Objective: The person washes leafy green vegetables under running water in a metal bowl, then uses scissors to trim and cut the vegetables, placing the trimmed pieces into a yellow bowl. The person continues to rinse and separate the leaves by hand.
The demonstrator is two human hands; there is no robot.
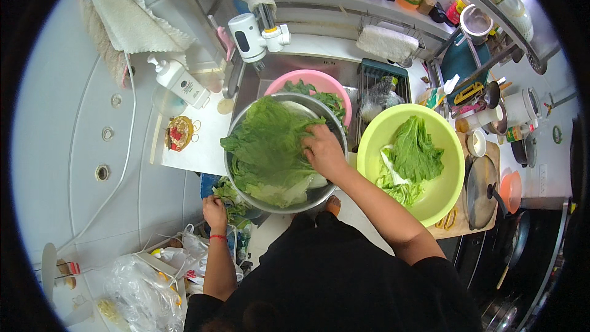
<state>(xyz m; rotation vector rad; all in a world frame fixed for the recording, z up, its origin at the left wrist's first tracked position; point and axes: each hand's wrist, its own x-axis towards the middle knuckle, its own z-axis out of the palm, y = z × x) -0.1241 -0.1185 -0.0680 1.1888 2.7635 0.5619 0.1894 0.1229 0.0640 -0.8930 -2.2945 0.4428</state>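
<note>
A stainless steel basin [318,197] rests at the front of the sink, filled with large green lettuce leaves [272,143] in water. My right hand [322,152] reaches into it, fingers curled on a leaf's edge at the basin's right side. Lower left, my left hand [215,212] hangs over a blue-lined bin [209,185] at the vegetable scraps [236,203]; its fingertips are partly hidden, so a hold is unclear. Right of the steel basin, a yellow-green basin [442,193] contains lettuce leaves [415,152]. Behind, a pink basin [295,76] holds dark leafy greens [332,101].
A faucet with a white filter [249,37] juts over the sink [286,62]. A pump bottle [182,83] stands on the left counter. At right are a wooden cutting board [488,221], a glass lid [479,189] and yellow-handled scissors [446,219]. Plastic bags [143,286] lie lower left.
</note>
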